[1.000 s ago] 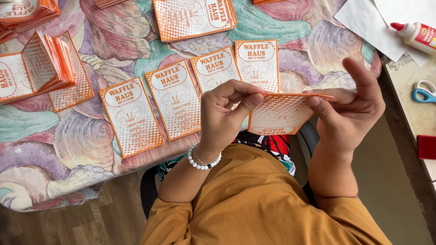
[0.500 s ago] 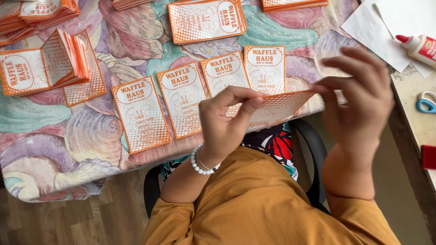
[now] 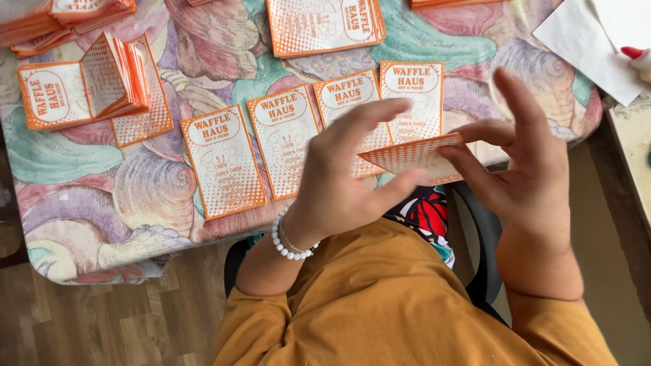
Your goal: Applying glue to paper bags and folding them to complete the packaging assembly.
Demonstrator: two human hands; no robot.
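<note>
Change noted: a second ago both hands pinched the orange-and-white checkered paper sleeve (image 3: pixel 415 158) flat between them, low over the table edge. Since then the right hand (image 3: pixel 522 169) has lifted and spread, and the view has drifted slightly. The sleeve now sits mid-air just above the near table edge, over the lap, tilted with its far corner up.

Left hand (image 3: pixel 339 183): closed on the sleeve's left end, thumb beneath, forefinger curled over the top; a white bead bracelet (image 3: pixel 290 245) sits at the wrist.

Right hand: fingers fanned and raised, only the lower fingertips touching the sleeve's right edge. It appears to steady rather than clamp, though motion blur makes this uncertain.

Just beyond the hands, four flat orange-printed paper sleeves (image 3: pixel 285 146) lie in a row on the pastel shell-patterned tablecloth (image 3: pixel 102 203). A stack of folded orange sleeves (image 3: pixel 88 88) lies far left.
</note>
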